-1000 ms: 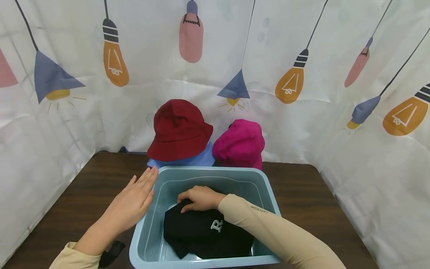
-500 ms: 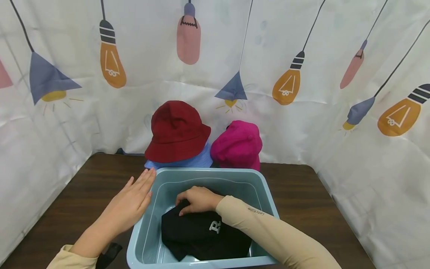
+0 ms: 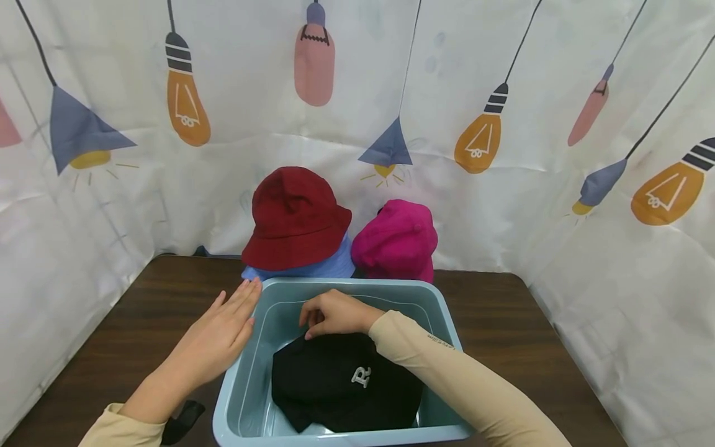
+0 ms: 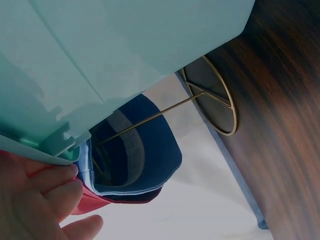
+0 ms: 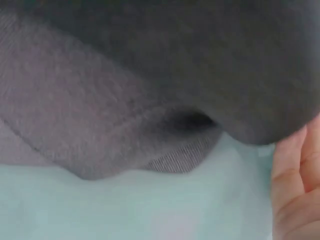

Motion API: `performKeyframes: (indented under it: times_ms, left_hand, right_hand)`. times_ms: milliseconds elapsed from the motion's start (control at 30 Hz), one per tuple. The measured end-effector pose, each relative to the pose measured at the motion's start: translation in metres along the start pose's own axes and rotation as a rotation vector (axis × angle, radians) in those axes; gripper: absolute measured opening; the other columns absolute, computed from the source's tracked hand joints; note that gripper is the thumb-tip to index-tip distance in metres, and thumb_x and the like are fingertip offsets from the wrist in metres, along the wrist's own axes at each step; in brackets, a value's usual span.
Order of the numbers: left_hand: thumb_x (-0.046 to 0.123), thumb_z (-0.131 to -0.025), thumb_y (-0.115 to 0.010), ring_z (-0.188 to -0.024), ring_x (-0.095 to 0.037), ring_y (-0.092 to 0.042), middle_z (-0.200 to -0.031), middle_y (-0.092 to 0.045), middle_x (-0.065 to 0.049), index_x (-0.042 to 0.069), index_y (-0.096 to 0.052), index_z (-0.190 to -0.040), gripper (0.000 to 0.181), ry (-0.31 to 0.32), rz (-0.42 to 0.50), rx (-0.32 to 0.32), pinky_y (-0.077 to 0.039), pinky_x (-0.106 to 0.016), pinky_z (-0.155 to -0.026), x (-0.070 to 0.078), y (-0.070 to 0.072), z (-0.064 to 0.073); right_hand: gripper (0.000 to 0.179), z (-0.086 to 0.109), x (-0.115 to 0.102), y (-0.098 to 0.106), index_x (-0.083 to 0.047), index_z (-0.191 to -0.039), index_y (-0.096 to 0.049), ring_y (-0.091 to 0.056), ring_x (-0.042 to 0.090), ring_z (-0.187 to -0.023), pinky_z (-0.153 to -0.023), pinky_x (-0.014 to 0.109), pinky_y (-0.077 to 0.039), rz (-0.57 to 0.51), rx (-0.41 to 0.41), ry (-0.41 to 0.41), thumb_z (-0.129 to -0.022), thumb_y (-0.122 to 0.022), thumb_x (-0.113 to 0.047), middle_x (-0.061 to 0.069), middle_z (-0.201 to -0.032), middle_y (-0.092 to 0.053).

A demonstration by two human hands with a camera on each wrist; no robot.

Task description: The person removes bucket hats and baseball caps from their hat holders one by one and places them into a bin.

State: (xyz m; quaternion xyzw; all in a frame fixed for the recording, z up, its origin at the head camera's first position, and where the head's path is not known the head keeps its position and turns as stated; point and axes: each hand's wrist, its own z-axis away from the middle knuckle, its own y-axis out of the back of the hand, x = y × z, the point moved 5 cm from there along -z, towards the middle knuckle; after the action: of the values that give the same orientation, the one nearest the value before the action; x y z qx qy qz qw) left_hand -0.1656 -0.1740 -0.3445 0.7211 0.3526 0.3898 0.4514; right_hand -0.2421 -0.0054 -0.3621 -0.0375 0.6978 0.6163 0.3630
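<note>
A black hat (image 3: 341,382) with a white letter R lies in a light blue plastic basin (image 3: 246,397). My right hand (image 3: 337,313) is at the hat's far edge inside the basin, fingers loosely bent, the thumb just by the fabric. In the right wrist view, the fingers (image 5: 295,175) show beside the edge of the black hat (image 5: 200,60), not wrapped round it. My left hand (image 3: 220,335) rests flat along the basin's left rim with straight fingers. From below, the left wrist view shows the left fingers (image 4: 60,192) at the basin's rim.
Behind the basin, a dark red bucket hat (image 3: 296,217) sits over a light blue hat (image 3: 335,264), with a wire stand (image 4: 231,107) beneath. A magenta cap (image 3: 396,242) is to their right. The dark wooden table (image 3: 491,329) backs onto a printed white curtain (image 3: 223,186).
My right hand has shifted away from me, off the hat's top, and its grip on the fabric has loosened. The left hand and basin stay in place.
</note>
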Motion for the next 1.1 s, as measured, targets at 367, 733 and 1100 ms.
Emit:
performKeyframes:
  times_ms: [367,733,1100]
  left_hand:
    - [0.020,-0.094,-0.051,-0.136,-0.038,-0.029,-0.147,-0.033,-0.021,-0.005,-0.034,-0.142,0.057,0.004,-0.014,0.001,-0.022,-0.058,-0.107,0.000,0.001,-0.001]
    - [0.022,-0.094,-0.052,-0.136,-0.038,-0.028,-0.147,-0.033,-0.021,-0.005,-0.035,-0.143,0.058,0.009,-0.009,-0.005,-0.024,-0.059,-0.106,-0.001,-0.001,0.001]
    - [0.023,-0.094,-0.053,-0.136,-0.039,-0.028,-0.147,-0.033,-0.021,-0.005,-0.035,-0.142,0.059,0.007,-0.007,-0.004,-0.022,-0.059,-0.106,-0.001,-0.001,0.001]
  right_hand:
    - [0.018,0.018,-0.007,0.019,-0.003,-0.100,-0.068,-0.056,-0.001,-0.075,-0.070,0.014,-0.047,-0.061,0.040,0.013,-0.084,-0.072,-0.010,-0.002,-0.086,-0.065]
    - [0.023,0.044,-0.009,0.034,-0.004,-0.103,-0.066,-0.058,0.000,-0.075,-0.071,0.018,-0.051,-0.123,0.115,0.022,-0.082,-0.073,-0.009,-0.002,-0.084,-0.065]
    - [0.027,0.061,-0.004,0.058,-0.003,-0.107,-0.065,-0.060,0.005,-0.076,-0.071,0.022,-0.053,-0.131,0.229,-0.011,-0.082,-0.073,-0.011,-0.002,-0.084,-0.066]
